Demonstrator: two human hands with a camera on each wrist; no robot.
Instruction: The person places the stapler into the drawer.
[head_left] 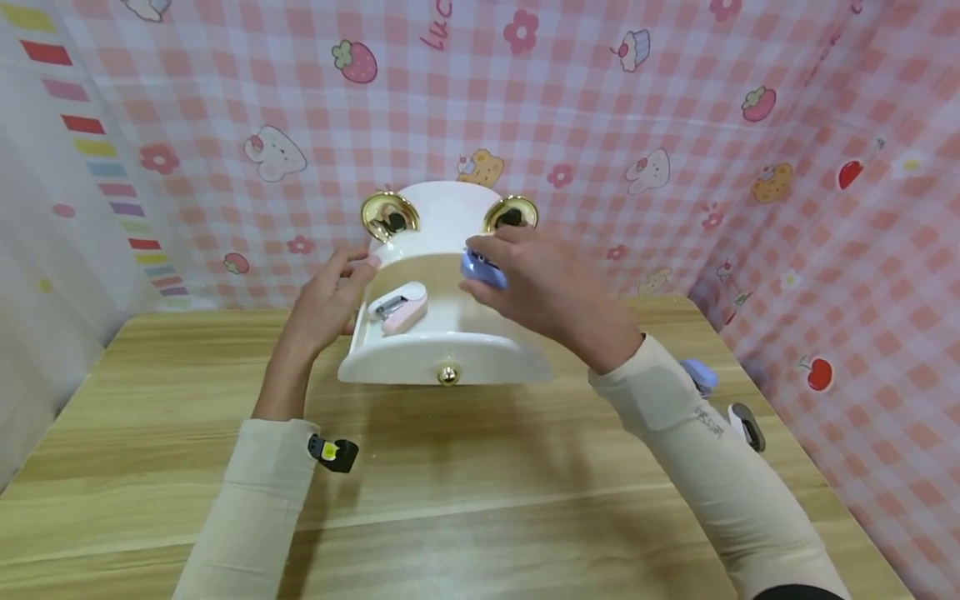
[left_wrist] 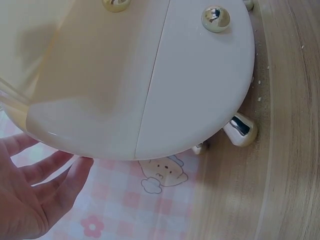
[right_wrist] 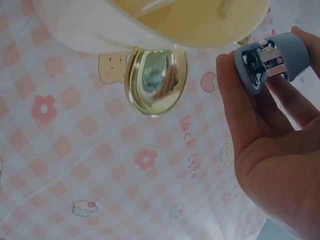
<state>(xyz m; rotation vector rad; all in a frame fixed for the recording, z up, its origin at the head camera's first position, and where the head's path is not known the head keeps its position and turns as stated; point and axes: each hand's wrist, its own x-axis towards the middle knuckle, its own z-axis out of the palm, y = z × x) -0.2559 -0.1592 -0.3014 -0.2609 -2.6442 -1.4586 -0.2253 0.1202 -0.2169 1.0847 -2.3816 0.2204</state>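
A person in cream long sleeves works at a glossy white ceramic storage box (head_left: 442,250) with an open drawer (head_left: 450,354) that has a small gold knob, and two round gold ear-shaped handles on top; it stands on a light wood-grain table (head_left: 480,483), towards the back.

The right hand (head_left: 540,279) grips a small lavender-blue mini stapler (head_left: 482,268), fingers and thumb curled round its body. In the right wrist view the stapler (right_wrist: 272,61) sits pinched between the thumb on one side and the fingers on the other, its metal mouth showing at the open end. From the head view it is held above the right side of the open drawer, just in front of the box's right gold handle (head_left: 511,214) (whether it touches the box cannot be told).

The left hand (head_left: 326,300) is relaxed with fingers spread, holding nothing, at the left side of the box; the left wrist view shows its fingers (left_wrist: 60,185) just beside the curved white wall, seemingly not quite touching.

Inside the drawer, on the left, lies a pink and white mini stapler (head_left: 399,307). Near the table's right edge, past the right sleeve, lie another lavender stapler (head_left: 701,375) and a grey and white one (head_left: 747,426). A pink gingham cloth (head_left: 675,125) printed with strawberries and bunnies hangs behind.
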